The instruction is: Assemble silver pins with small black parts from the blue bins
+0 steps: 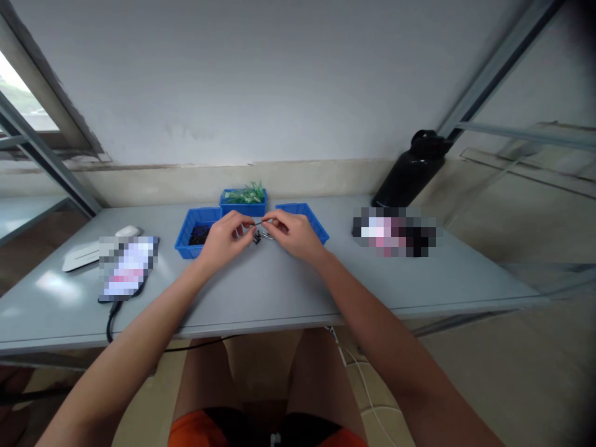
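My left hand (226,239) and my right hand (293,233) meet over the middle of the table, both with pinched fingers. Between their fingertips runs a small thin dark piece (258,223), held at both ends. Just below it, several small black pieces (256,237) and silvery pieces (267,235) lie on the tabletop. A blue tray (189,251) with dark small parts is beside my left hand. Behind the hands stands a blue tray (243,210) with green-and-white strips (246,195). My right hand partly covers another blue tray (317,226), whose contents are hidden.
On the left of the grey table (270,295) lie a phone (130,270) with a black cable, a white flat object (81,256) and a small white case (128,231). At the right, a black bottle (405,177) stands behind a blurred object (393,233).
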The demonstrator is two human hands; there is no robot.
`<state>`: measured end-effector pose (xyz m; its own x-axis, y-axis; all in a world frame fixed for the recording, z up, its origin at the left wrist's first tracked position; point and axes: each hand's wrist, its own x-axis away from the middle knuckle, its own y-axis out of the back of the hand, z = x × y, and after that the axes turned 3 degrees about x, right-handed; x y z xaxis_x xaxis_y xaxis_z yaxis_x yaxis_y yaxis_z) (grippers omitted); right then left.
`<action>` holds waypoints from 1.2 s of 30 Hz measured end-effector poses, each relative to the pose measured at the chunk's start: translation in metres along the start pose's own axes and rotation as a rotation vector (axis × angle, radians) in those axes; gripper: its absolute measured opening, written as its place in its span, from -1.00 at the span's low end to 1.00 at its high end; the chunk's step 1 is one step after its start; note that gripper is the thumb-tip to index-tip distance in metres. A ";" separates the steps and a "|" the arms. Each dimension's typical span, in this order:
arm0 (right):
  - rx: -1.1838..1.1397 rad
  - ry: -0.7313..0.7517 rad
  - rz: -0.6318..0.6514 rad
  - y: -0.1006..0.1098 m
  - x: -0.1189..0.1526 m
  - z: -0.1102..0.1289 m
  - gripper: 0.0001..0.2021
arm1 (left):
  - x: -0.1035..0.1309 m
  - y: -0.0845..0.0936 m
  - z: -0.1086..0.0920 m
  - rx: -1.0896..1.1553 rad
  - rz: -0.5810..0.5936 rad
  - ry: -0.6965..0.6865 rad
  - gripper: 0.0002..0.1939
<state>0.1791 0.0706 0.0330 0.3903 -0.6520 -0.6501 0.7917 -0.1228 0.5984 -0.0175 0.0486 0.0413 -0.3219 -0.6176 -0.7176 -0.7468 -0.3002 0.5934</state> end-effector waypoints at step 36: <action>-0.001 -0.003 0.097 0.002 0.000 -0.001 -0.77 | 0.001 0.000 -0.001 0.001 -0.055 -0.030 -0.80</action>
<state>0.1816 0.0713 0.0334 0.4635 -0.6631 -0.5877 0.7506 -0.0587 0.6581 -0.0173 0.0468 0.0413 -0.2972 -0.5782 -0.7598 -0.7647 -0.3323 0.5520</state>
